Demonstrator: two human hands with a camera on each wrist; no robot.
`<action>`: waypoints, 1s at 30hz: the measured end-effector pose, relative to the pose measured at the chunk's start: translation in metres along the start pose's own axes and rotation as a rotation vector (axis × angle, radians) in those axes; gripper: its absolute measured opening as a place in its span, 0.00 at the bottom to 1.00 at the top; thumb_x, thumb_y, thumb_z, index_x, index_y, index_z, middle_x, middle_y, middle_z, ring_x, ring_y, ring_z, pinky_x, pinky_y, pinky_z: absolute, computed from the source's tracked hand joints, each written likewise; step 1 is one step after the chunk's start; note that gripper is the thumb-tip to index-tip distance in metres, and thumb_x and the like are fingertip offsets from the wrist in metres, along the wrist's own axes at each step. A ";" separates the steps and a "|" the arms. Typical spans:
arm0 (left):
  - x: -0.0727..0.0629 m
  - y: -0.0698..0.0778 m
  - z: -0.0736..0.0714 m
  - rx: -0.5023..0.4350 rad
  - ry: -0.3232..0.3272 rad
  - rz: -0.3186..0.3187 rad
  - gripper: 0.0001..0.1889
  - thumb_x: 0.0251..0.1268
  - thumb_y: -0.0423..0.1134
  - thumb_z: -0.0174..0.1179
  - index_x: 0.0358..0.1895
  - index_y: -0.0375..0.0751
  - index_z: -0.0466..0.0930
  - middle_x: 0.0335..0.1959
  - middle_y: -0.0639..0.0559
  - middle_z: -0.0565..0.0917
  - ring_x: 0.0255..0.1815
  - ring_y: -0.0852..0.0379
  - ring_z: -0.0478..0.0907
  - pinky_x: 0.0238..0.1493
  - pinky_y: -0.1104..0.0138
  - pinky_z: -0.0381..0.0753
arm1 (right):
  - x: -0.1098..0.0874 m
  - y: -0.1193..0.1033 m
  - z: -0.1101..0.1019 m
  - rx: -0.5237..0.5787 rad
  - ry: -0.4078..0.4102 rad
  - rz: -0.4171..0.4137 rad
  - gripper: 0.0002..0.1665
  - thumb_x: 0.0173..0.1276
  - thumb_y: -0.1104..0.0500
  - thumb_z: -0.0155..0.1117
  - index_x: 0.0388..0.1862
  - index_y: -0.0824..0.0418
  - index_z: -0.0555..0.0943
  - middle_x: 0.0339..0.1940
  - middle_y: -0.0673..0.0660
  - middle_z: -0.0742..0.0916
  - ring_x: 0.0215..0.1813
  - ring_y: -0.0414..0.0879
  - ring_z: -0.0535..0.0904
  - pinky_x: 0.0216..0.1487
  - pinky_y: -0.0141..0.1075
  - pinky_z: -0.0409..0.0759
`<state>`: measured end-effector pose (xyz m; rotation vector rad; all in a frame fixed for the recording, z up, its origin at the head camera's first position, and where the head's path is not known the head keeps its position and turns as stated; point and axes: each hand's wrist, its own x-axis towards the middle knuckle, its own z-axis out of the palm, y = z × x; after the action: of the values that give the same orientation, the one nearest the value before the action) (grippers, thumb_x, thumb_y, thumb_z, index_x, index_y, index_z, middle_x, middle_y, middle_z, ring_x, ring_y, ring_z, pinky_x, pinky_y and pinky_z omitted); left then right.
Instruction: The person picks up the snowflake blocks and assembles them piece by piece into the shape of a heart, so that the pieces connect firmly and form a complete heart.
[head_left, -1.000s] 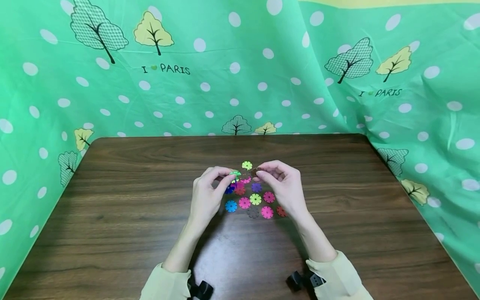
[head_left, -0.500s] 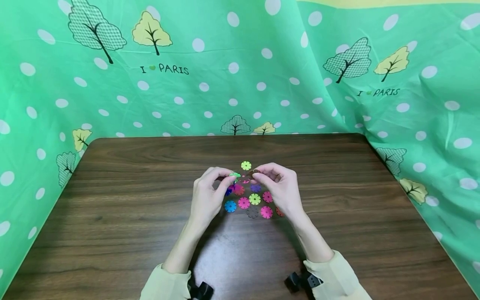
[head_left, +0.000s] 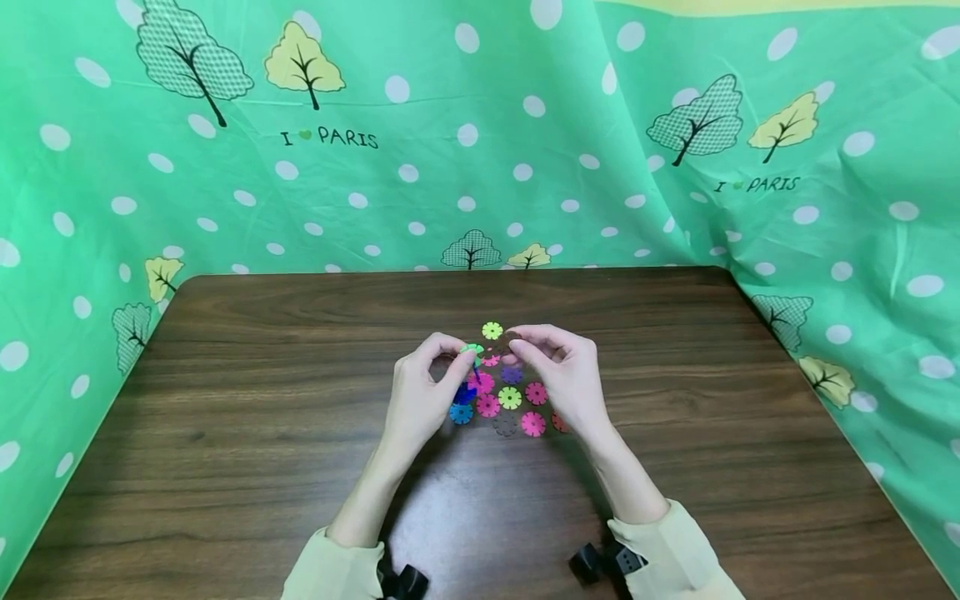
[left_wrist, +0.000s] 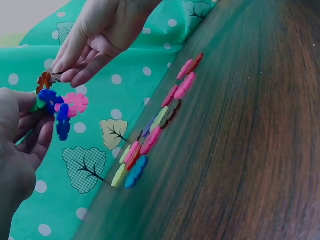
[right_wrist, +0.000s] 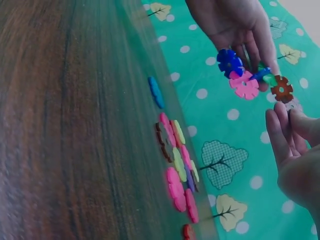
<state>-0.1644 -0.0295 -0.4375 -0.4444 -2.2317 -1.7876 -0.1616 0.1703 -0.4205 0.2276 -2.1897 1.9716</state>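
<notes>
— Where is the joined group of discs (left_wrist: 50, 100) to be found?

— It is held above the table (head_left: 225, 433), about midway between the left and right edges. By the left hand (head_left: 423, 383) the green disc (head_left: 472, 348) is pinched; two blue discs and the pink disc (right_wrist: 244, 86) hang from it, toward the near edge.

— And how are the fingers of the right hand (head_left: 566, 375) placed?

— They are closed narrowly upon the greyish disc (right_wrist: 293, 105). Beside it the orange-brown disc (right_wrist: 282, 89) is seen, between both hands. Whether it is already joined to the group cannot be told.

— Which relation should be watched?

— In judgement, the one across the small space between the hands: the greyish disc lies toward the right edge from the green one. No long axis is offered by round discs, so the direction of their slots must be minded.

— And the loose discs (head_left: 510, 397)?

— They are spread flat on the table, below the hands.
</notes>
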 end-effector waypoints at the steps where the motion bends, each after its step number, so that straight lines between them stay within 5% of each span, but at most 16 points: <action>1: 0.000 0.000 0.000 -0.013 -0.011 -0.024 0.05 0.72 0.42 0.66 0.38 0.46 0.85 0.34 0.52 0.89 0.35 0.61 0.83 0.43 0.71 0.82 | 0.000 0.000 -0.001 0.000 0.000 0.001 0.12 0.71 0.64 0.69 0.50 0.68 0.87 0.34 0.49 0.93 0.35 0.42 0.91 0.44 0.38 0.90; 8: -0.001 -0.002 -0.003 -0.099 -0.069 -0.162 0.06 0.71 0.42 0.66 0.40 0.45 0.85 0.36 0.49 0.88 0.34 0.60 0.84 0.41 0.72 0.83 | 0.002 -0.002 -0.002 0.047 -0.019 0.014 0.14 0.72 0.65 0.67 0.54 0.69 0.85 0.36 0.47 0.92 0.34 0.44 0.91 0.44 0.41 0.90; 15: -0.002 -0.004 -0.006 -0.141 -0.122 -0.222 0.09 0.73 0.43 0.64 0.48 0.43 0.84 0.40 0.47 0.90 0.41 0.54 0.86 0.49 0.71 0.83 | 0.001 -0.003 0.001 0.077 -0.037 0.049 0.13 0.71 0.65 0.68 0.51 0.71 0.85 0.35 0.49 0.92 0.33 0.44 0.91 0.43 0.41 0.90; 23: 0.001 -0.007 -0.004 -0.064 -0.176 -0.206 0.13 0.76 0.49 0.61 0.51 0.49 0.88 0.48 0.52 0.91 0.47 0.59 0.85 0.51 0.69 0.83 | -0.002 0.000 0.003 0.042 -0.106 0.048 0.12 0.71 0.66 0.68 0.50 0.71 0.87 0.39 0.59 0.92 0.32 0.42 0.90 0.42 0.37 0.90; 30: 0.003 -0.006 -0.002 -0.049 -0.199 -0.199 0.11 0.72 0.48 0.65 0.47 0.48 0.90 0.42 0.49 0.91 0.39 0.61 0.81 0.43 0.72 0.80 | -0.004 0.002 0.004 0.042 -0.159 0.055 0.13 0.73 0.65 0.66 0.53 0.71 0.86 0.43 0.62 0.92 0.33 0.40 0.90 0.38 0.33 0.88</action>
<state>-0.1692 -0.0322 -0.4417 -0.4408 -2.4473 -1.9782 -0.1579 0.1668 -0.4239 0.3449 -2.2746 2.0980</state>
